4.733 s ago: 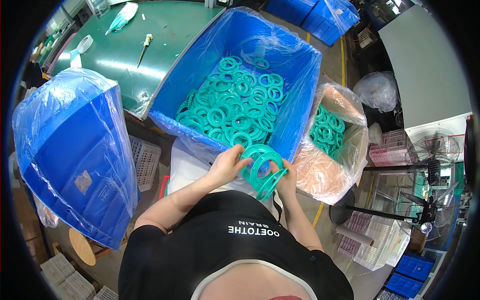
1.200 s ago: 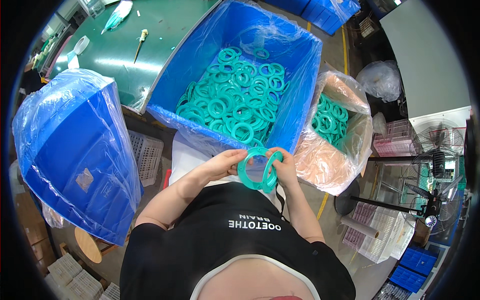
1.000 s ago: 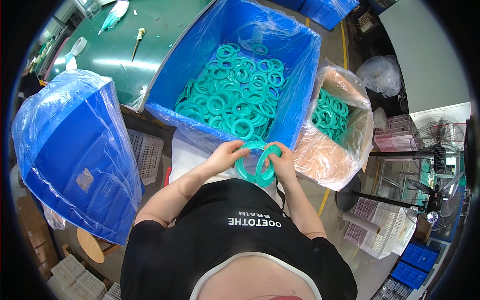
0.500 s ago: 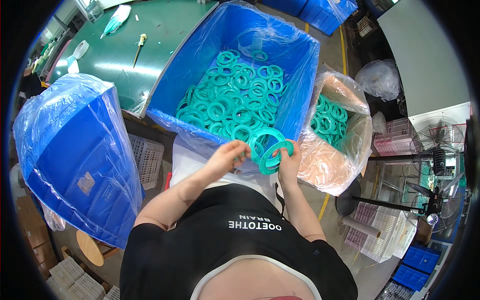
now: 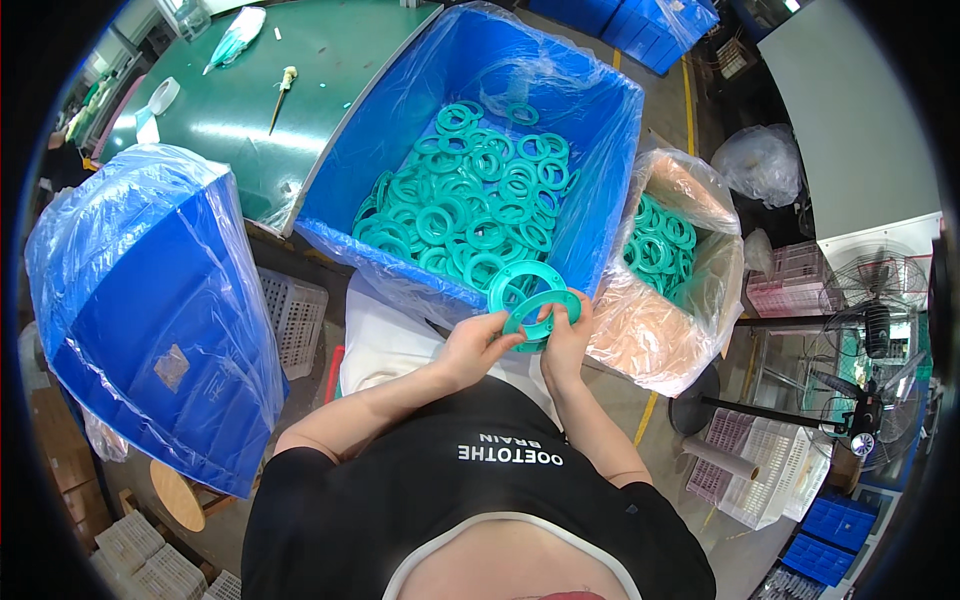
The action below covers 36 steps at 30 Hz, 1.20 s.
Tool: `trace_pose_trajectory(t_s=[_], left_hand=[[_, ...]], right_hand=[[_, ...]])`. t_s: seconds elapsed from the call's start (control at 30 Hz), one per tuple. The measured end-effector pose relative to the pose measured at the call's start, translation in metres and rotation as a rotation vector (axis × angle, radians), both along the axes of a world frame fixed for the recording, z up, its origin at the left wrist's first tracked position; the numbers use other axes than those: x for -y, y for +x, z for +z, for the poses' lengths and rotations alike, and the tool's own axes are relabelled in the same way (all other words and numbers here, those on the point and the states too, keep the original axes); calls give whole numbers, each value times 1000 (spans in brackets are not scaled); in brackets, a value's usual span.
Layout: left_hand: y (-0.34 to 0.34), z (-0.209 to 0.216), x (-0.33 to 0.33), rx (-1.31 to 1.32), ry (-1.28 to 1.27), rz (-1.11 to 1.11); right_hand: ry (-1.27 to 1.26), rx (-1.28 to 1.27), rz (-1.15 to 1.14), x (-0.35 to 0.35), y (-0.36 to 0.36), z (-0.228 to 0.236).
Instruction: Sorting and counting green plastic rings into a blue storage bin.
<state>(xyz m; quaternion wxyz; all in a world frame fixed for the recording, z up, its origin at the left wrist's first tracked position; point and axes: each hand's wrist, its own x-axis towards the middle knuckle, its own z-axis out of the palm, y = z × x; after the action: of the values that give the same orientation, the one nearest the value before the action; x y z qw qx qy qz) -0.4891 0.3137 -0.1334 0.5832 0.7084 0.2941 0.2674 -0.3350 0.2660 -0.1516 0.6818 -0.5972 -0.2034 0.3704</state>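
Observation:
In front of my body, at the near rim of a plastic-lined blue bin (image 5: 335,195), both my hands are on a green plastic ring (image 5: 518,314) with a wide flat rim. My right hand (image 5: 568,340) grips its right side, thumb on top. My left hand (image 5: 476,350) pinches its lower left edge between thumb and fingers. A second green ring (image 5: 522,268) shows just behind the first, overlapping it. Whether my fingers also hold that one cannot be made out. Many loose green rings (image 5: 436,222) lie heaped inside the bin.
Right of the bin stands a plastic-lined carton (image 5: 655,345) with more green rings. A green table (image 5: 240,115) carries a tape roll (image 5: 163,96) and a brush-like tool (image 5: 284,92). A wrapped blue bin (image 5: 150,290) leans at left; a fan (image 5: 865,400) stands right.
My left hand has moved right and closed on the front ring's edge. That ring has tilted flatter and shifted slightly up between my hands.

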Motion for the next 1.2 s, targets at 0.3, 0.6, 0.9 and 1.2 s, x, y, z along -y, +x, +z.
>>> trace_pose_trajectory(t_s=[0.3,0.6,0.9,1.2], left_hand=[[-7,-28,-17,-338,46,17],[-20,14,-49,335,-807,-184],[-111,-17,-192,25,-242,446],[-123,-58,-212,-637,652,470]], right_hand=[[10,-22,5,1,-18,1],[106,-45,176,-1,139,-37],[31,-275,8,-71,137,-17],[-367,734,1095,-220,-4,-154]])
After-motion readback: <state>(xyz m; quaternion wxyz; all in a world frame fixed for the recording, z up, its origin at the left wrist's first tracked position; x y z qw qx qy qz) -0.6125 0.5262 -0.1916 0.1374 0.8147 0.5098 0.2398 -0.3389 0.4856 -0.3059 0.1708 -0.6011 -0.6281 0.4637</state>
